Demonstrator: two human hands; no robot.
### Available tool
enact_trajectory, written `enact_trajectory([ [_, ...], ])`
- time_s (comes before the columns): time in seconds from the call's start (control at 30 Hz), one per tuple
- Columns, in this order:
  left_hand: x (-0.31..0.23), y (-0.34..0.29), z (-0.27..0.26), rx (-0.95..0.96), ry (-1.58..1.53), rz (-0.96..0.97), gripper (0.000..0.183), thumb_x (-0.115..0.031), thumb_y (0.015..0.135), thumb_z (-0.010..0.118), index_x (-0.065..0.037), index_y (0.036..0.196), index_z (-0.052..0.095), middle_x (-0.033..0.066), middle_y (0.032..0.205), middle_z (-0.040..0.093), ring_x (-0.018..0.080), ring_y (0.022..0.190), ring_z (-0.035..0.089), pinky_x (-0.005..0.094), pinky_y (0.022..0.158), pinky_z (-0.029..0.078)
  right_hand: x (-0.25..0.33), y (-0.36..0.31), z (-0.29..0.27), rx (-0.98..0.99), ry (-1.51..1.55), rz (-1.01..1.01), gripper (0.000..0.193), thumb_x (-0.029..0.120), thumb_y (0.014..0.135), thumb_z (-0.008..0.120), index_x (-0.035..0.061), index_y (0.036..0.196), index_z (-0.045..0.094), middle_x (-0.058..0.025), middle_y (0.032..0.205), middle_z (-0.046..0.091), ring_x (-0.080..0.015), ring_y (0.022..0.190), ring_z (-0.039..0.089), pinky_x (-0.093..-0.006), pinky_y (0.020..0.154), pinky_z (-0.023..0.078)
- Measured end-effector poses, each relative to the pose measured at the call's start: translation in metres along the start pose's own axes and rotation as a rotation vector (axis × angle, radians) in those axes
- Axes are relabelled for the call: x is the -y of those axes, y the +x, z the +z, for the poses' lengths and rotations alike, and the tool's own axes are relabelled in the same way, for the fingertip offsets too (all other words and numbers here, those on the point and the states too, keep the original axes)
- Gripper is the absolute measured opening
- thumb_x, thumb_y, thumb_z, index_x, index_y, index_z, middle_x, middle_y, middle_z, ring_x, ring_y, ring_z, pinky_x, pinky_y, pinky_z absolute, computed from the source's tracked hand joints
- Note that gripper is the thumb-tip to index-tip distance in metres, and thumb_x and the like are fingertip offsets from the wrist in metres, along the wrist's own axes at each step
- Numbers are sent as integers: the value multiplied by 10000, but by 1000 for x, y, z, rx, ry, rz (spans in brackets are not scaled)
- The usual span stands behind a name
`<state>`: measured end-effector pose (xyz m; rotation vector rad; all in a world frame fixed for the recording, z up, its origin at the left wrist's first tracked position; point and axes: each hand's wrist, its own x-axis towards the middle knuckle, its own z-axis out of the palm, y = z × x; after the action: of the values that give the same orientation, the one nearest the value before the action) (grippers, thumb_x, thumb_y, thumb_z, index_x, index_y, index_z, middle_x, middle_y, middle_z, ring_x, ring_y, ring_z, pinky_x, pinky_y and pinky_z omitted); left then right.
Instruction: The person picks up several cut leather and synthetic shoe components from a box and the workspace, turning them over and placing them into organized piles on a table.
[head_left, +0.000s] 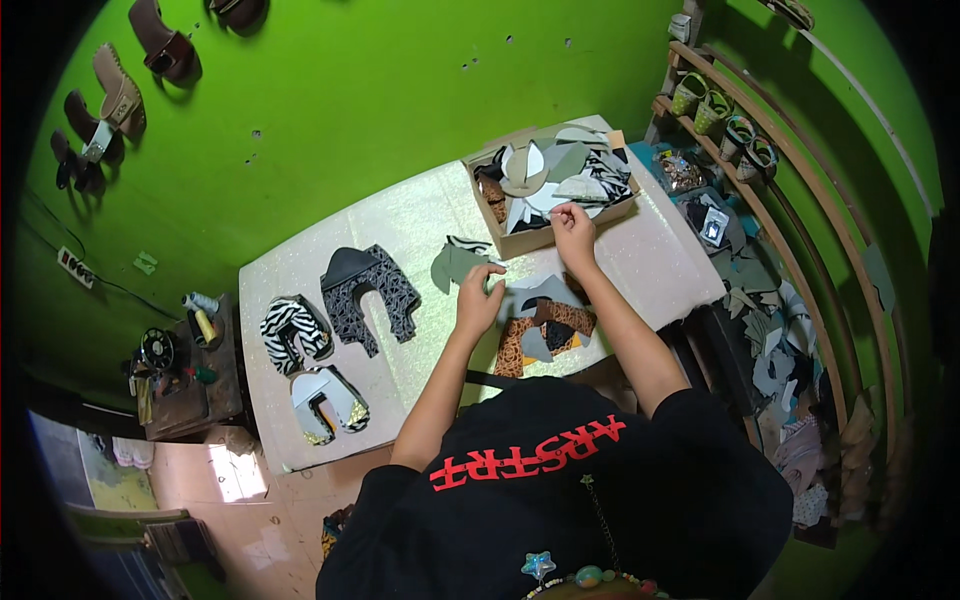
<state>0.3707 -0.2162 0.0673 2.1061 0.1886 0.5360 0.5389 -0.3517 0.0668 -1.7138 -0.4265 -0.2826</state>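
My right hand (573, 238) is at the front rim of a cardboard box (525, 240). Its fingers are pinched together, and what they hold, if anything, is too small to tell. The box is heaped with cut pieces of sheet material (567, 163) in white, grey-green, zebra and brown patterns. My left hand (482, 294) is low over the table with fingers apart, beside a grey-green cut piece (458, 268) that partly covers a zebra-striped piece (468, 245). Between my forearms, near my body, lies a loose pile of brown-patterned, grey and black pieces (520, 340).
Left on the pale table (430, 215) sit stacks of U-shaped pieces: dark patterned (345, 305), zebra-striped (283, 345) and white (325, 385). A wooden rack (780, 185) with sandals and heaped scraps (770, 365) stands right. A small dark workbench (185, 395) is left.
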Motion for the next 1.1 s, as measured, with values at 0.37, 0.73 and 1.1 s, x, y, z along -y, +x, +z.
enact_trajectory([
  [0.37,1,55,51,115,372,47,619,-205,778,604,-53,1323,353,156,1433,269,324,1351,196,539,1059,174,16,58,25,274,-757,-246,382,55,683,596,167,1048,587,-99,1086,492,-295,1036,425,-420,861,326],
  [0.73,0,58,54,169,305,95,729,-147,704,662,14,1318,303,225,1398,270,392,1324,202,419,1075,230,-34,103,63,550,-868,-485,324,103,721,582,192,1027,643,-79,1036,527,-257,1039,459,-481,862,301],
  [1.1,7,69,50,99,57,-8,599,-186,776,635,-36,1293,371,190,1319,396,340,1261,334,399,1033,285,-19,129,47,330,55,-92,273,274,861,585,8,894,633,-88,737,623,-202,662,586,-304,643,447],
])
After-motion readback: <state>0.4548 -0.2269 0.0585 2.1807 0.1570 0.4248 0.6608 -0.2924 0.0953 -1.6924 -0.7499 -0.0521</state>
